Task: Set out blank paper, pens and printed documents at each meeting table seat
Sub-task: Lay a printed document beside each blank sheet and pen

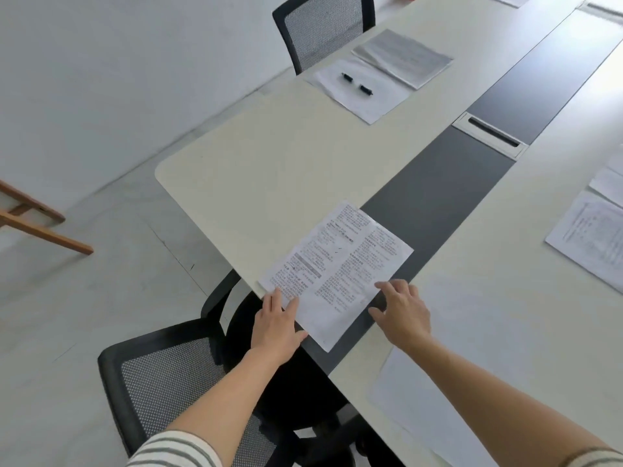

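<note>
A printed document (337, 267) lies at the near corner of the cream meeting table (269, 170), partly over the dark centre strip (438, 193). My left hand (278, 323) rests with straight fingers on the sheet's near-left edge. My right hand (403, 311) lies flat with spread fingers at the sheet's right edge. At the far seat a blank sheet (362, 91) carries a pen (356, 84) with black ends, beside a printed document (403, 55). A blank sheet (435, 409) lies under my right forearm.
A black mesh chair (175, 375) stands below my left arm, another chair (320, 26) at the far seat. A cable hatch (490, 133) sits in the centre strip. More printed papers (593, 234) lie at the right. Wooden legs (40, 224) stand on the floor, left.
</note>
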Demonstrator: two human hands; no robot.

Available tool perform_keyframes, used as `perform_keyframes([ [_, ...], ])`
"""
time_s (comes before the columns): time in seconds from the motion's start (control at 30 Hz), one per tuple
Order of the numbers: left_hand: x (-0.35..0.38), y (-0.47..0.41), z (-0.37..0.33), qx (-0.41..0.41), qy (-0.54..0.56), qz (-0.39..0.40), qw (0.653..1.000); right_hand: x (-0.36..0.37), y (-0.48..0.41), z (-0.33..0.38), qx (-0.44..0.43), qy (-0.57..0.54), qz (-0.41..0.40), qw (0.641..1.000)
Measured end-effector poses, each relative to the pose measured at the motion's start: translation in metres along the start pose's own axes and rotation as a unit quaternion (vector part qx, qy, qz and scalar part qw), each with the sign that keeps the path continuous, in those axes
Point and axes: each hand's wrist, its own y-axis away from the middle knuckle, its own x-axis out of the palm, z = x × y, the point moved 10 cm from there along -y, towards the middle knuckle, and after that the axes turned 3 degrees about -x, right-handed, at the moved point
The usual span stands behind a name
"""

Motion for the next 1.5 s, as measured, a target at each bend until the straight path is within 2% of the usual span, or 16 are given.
perform_keyframes([
  [0.07,0.003,-0.003,0.001,-0.004,-0.001,0.0,1.0,0.013,-0.004,0.002,-0.034,0.032,0.046,0.998],
  [0.13,0.001,-0.007,0.004,-0.001,0.004,-0.007,1.0,0.02,-0.01,0.001,-0.033,0.042,0.074,0.996],
  [0.57,-0.014,-0.036,0.024,-0.005,0.001,0.003,1.0,0.015,-0.043,0.018,-0.04,0.022,0.059,0.997],
  [0.67,-0.026,-0.027,0.015,0.004,-0.008,-0.018,1.0,-0.004,-0.03,0.001,-0.041,-0.014,0.018,0.999],
  [0.73,-0.034,-0.011,-0.006,0.035,0.016,-0.052,0.998,-0.023,-0.011,-0.034,-0.008,-0.027,-0.028,0.999],
  [0.8,-0.03,0.013,-0.039,0.089,0.043,-0.063,0.993,-0.034,0.014,-0.088,0.06,-0.032,-0.058,0.996],
  [0.93,0.022,0.071,-0.117,0.232,-0.022,0.018,0.972,-0.021,0.078,-0.188,0.234,-0.126,-0.064,0.962],
  [1.07,0.074,0.101,-0.159,0.314,-0.111,0.086,0.939,0.002,0.118,-0.222,0.306,-0.219,-0.06,0.924],
  [1.13,0.089,0.106,-0.161,0.335,-0.148,0.099,0.925,0.012,0.12,-0.217,0.292,-0.21,-0.028,0.933],
  [1.27,0.089,0.101,-0.148,0.346,-0.189,0.096,0.914,0.02,0.121,-0.196,0.227,-0.075,0.056,0.969],
  [1.37,0.076,0.086,-0.131,0.337,-0.21,0.085,0.914,0.026,0.12,-0.178,0.15,0.015,0.078,0.985],
  [1.5,0.053,0.065,-0.102,0.298,-0.219,0.061,0.927,0.038,0.109,-0.144,0.084,0.039,0.082,0.992],
])
